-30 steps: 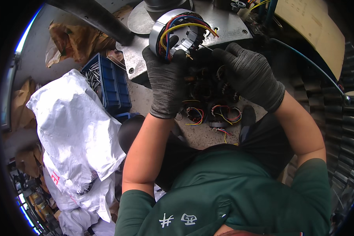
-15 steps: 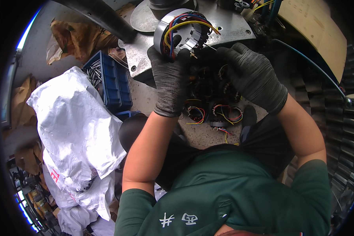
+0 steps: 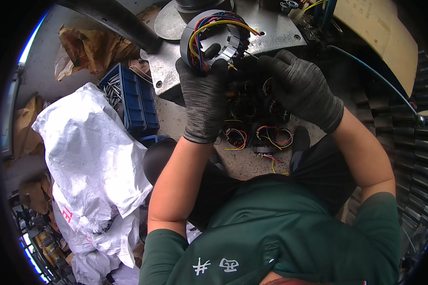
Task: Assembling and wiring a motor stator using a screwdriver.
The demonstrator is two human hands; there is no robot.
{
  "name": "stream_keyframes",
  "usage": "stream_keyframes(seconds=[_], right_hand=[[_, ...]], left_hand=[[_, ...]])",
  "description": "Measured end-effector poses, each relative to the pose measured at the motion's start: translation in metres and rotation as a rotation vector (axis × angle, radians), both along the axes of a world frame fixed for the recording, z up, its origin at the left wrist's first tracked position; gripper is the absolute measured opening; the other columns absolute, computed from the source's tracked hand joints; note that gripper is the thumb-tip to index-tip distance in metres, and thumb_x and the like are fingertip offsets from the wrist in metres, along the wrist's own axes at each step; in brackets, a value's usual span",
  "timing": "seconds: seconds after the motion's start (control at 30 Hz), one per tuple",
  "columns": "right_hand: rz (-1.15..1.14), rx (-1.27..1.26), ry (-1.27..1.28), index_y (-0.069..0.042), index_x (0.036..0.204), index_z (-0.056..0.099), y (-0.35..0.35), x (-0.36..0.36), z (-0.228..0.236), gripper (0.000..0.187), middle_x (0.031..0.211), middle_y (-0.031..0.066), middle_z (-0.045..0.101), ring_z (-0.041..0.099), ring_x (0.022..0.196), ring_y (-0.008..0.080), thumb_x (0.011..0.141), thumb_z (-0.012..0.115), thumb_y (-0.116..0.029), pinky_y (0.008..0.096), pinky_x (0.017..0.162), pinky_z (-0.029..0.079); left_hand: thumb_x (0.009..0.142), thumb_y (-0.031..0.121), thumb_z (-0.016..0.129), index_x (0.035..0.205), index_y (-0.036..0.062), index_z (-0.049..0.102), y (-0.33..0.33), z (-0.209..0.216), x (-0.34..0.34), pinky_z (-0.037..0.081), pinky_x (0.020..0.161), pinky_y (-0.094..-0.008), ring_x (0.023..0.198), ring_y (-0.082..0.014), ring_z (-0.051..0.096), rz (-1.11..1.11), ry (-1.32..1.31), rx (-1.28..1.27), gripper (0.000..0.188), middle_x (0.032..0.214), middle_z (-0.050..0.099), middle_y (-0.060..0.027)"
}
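Note:
Gloved in dark grey, my left hand (image 3: 203, 97) is closed round the near side of a ring-shaped motor stator (image 3: 187, 47). The stator is tilted above the near edge of a metal machine table, and red, blue and yellow lead wires (image 3: 223, 22) loop over its rim. My right hand (image 3: 306, 88), gloved alike, is to the right of it with its fingers pinched together. From that pinch a thin metal rod (image 3: 250, 55) reaches to the stator's right inner edge. The rod's other end is hidden in the glove.
The metal table (image 3: 164, 71) carries a round pedestal (image 3: 169, 21). Several wired stators (image 3: 264, 149) lie on the floor below. At left are a blue crate (image 3: 135, 102) of metal pieces and white sacks (image 3: 92, 152). Cardboard (image 3: 378, 40) and stacked metal parts (image 3: 421, 166) stand at right.
The stator and my left hand have shifted slightly left. My right hand has moved a little left with the rod, which still points at the stator's edge.

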State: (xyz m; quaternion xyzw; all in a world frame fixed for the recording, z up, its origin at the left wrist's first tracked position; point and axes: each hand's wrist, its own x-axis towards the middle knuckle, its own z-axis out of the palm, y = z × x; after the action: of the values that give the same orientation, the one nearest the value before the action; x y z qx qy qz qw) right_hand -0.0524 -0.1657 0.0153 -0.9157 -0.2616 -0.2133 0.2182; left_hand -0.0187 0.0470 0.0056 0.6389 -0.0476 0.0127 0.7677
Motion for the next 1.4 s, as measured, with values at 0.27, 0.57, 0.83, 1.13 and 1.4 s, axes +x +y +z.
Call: stream_keyframes(seconds=[0.27, 0.57, 0.83, 1.13, 1.4], right_hand=[[0.072, 0.066, 0.011, -0.006, 0.128, 0.067, -0.004, 0.005, -0.003, 0.048, 0.096, 0.0145, 0.066, 0.07, 0.082, 0.0352, 0.081, 0.066, 0.003, 0.0425, 0.072, 0.059], [0.091, 0.572, 0.414, -0.004, 0.127, 0.07, -0.01, 0.0, -0.011, 0.04, 0.103, 0.0151, 0.073, 0.075, 0.092, 0.0275, 0.088, 0.064, 0.005, 0.0359, 0.084, 0.06], [0.105, 0.346, 0.219, -0.004, 0.129, 0.071, -0.008, -0.006, 0.006, 0.042, 0.102, 0.0116, 0.075, 0.074, 0.091, 0.0186, 0.089, 0.063, 0.004, 0.0342, 0.08, 0.061], [0.11, 0.403, 0.167, 0.0, 0.116, 0.072, -0.018, -0.011, 0.014, 0.025, 0.088, 0.0162, 0.072, 0.072, 0.08, 0.0297, 0.093, 0.066, -0.006, 0.0392, 0.076, 0.057], [0.154, 0.309, 0.1, 0.0, 0.108, 0.071, -0.02, -0.009, 0.02, 0.022, 0.085, 0.0215, 0.069, 0.069, 0.081, 0.0403, 0.086, 0.064, -0.001, 0.0464, 0.075, 0.057]], left_hand=[[0.096, 0.012, 0.068, 0.144, -0.0007, 0.046, 0.008, -0.009, 0.005, 0.064, 0.087, -0.0368, 0.101, -0.0229, 0.072, 0.02, -0.014, 0.034, 0.053, 0.134, 0.064, -0.0214], [0.098, 0.007, 0.065, 0.145, -0.0002, 0.048, 0.007, -0.012, 0.008, 0.064, 0.09, -0.0391, 0.108, -0.0275, 0.072, -0.057, 0.085, -0.159, 0.05, 0.132, 0.065, -0.02], [0.094, 0.005, 0.069, 0.125, -0.0024, 0.055, 0.003, -0.018, 0.01, 0.063, 0.071, -0.0318, 0.085, -0.0203, 0.072, -0.056, 0.089, -0.272, 0.036, 0.114, 0.069, -0.0164], [0.096, 0.01, 0.07, 0.119, -0.0044, 0.068, 0.001, -0.022, 0.012, 0.064, 0.07, -0.0349, 0.081, -0.0214, 0.073, -0.091, 0.158, -0.243, 0.028, 0.101, 0.07, -0.0144], [0.098, 0.001, 0.065, 0.124, -0.0048, 0.069, 0.011, -0.042, 0.022, 0.062, 0.088, -0.0336, 0.102, -0.0204, 0.071, -0.172, 0.095, -0.105, 0.027, 0.112, 0.07, -0.0117]])
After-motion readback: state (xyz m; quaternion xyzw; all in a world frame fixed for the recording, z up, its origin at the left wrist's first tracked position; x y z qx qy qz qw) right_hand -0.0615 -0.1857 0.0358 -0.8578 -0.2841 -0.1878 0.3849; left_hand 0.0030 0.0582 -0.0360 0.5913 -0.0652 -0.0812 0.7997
